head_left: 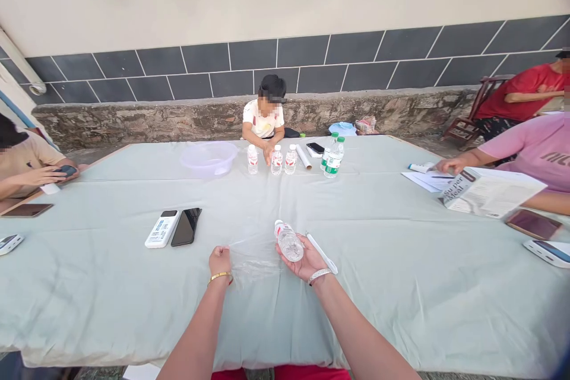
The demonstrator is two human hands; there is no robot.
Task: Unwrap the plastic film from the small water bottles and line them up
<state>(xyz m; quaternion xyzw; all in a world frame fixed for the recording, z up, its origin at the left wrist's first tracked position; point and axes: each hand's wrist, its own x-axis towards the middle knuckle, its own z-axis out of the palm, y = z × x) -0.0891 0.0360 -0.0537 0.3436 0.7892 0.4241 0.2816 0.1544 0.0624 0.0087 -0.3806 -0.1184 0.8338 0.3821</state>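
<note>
Head view: from my remote seat, I see the right hand [312,262] grasping the bottle [291,244] near the tabletop's [383,297] near edge.
Its long axis slants cap-first [278,224] toward the far-left corner; the left hand [219,262], farther left, clenches clear film [256,258].

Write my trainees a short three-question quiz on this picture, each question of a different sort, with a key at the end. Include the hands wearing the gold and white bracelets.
1. True or false: the clear plastic bottle nearest the camera is held in the camera wearer's left hand.

2. Multiple choice: how many green-capped bottles stand close together?
A) One
B) Two
C) Four

3. Fill in the blank: right beside the white power bank lies a black ____.

Key
1. False; it is in the right hand.
2. B.
3. Smartphone.
</note>
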